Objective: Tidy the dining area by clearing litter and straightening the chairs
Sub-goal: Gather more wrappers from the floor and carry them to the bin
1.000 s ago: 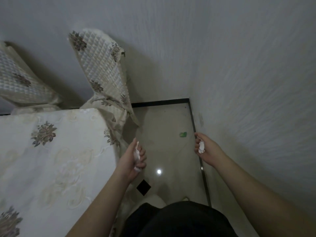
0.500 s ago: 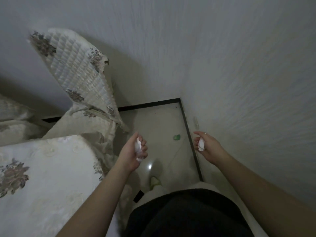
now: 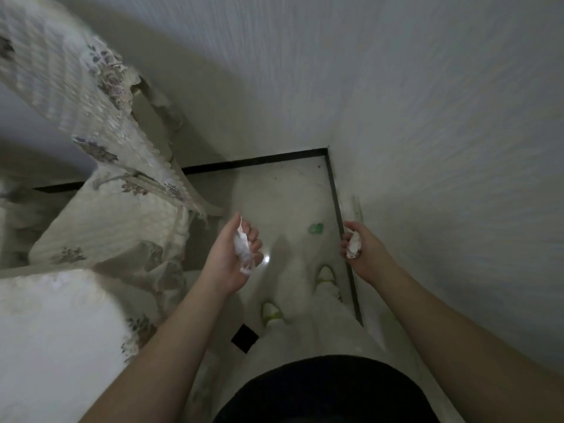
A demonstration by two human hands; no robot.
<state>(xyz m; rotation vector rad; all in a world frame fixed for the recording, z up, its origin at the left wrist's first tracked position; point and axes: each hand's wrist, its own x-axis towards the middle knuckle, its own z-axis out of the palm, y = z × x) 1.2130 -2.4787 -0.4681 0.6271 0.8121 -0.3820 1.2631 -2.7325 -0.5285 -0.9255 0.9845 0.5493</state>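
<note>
My left hand [image 3: 232, 257] is closed around a crumpled white tissue [image 3: 243, 248], held over the floor beside the chair. Close to the right wall, my right hand [image 3: 363, 248] grips another crumpled white paper scrap [image 3: 354, 246]. A small green piece of litter [image 3: 316, 228] lies on the pale floor between the two hands, slightly beyond them, near the corner. A chair with a quilted floral cover [image 3: 122, 221] stands to the left, its backrest [image 3: 76, 96] leaning up toward the top left.
The table under a floral cloth [image 3: 55, 331] fills the lower left. White textured walls [image 3: 427, 117] meet at a corner with a black skirting strip [image 3: 256, 161]. My feet in pale shoes [image 3: 325, 274] stand on the narrow floor strip. A black square [image 3: 244, 337] marks the tile.
I have stepped forward toward the corner; the chair and green litter appear closer and the table has slid out to the left. Both hands keep their paper scraps.
</note>
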